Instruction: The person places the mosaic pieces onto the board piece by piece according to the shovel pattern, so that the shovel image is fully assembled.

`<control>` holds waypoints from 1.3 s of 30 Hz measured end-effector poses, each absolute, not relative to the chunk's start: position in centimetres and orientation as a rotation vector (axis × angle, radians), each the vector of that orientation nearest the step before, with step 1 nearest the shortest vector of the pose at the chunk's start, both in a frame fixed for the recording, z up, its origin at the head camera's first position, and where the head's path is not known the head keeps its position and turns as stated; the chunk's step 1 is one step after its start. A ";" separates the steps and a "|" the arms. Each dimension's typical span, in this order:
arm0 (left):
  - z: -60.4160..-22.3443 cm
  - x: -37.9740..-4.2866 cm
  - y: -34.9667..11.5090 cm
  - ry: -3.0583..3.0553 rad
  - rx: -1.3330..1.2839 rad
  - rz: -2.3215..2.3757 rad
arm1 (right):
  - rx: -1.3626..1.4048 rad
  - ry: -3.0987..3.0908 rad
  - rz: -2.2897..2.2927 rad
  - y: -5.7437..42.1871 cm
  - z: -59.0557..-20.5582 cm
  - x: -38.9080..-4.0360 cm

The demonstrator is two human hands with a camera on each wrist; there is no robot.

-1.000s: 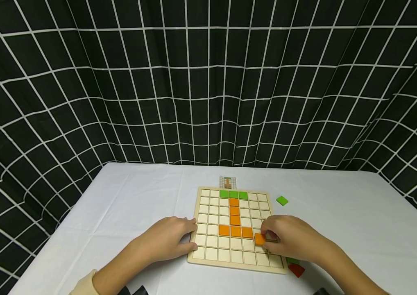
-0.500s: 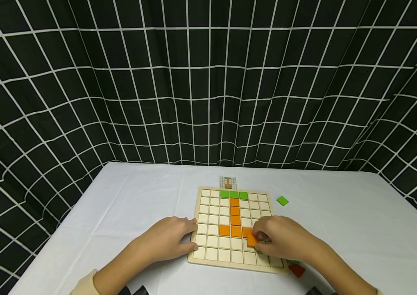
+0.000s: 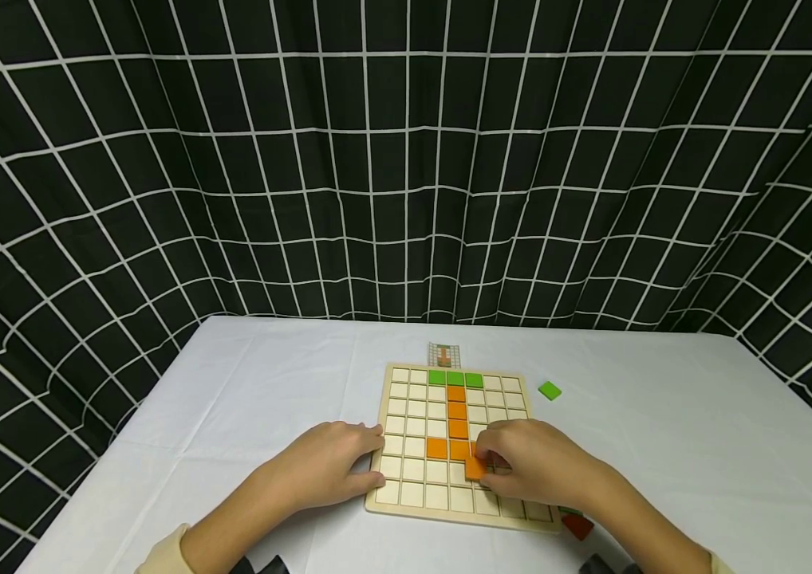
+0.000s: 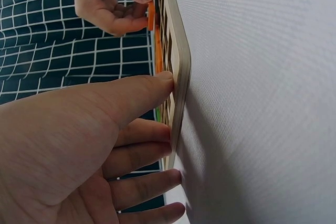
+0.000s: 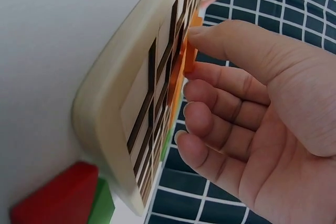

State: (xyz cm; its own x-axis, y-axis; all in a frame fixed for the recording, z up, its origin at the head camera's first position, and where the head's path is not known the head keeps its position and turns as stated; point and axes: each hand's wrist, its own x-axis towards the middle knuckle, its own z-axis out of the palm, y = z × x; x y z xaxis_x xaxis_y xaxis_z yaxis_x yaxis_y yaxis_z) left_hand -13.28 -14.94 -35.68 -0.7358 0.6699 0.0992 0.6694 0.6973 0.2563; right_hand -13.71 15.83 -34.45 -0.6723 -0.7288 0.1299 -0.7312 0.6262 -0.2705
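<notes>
An orange tile (image 3: 474,469), over the grid board (image 3: 411,494), is pinched by the right hand (image 3: 542,462) between thumb and index finger, jutting leftward past the fingertips. The left hand (image 3: 327,466), fingers extended, touches the board's left edge.

A white-gridded black curtain (image 3: 420,167) hangs behind and beside a white-covered table (image 3: 672,414).

No words, numbers or signs are readable.
</notes>
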 end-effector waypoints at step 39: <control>-35.7 -13.4 -15.0 2.884 1.150 0.433 | 1.291 -2.834 0.511 15.4 -34.0 -13.3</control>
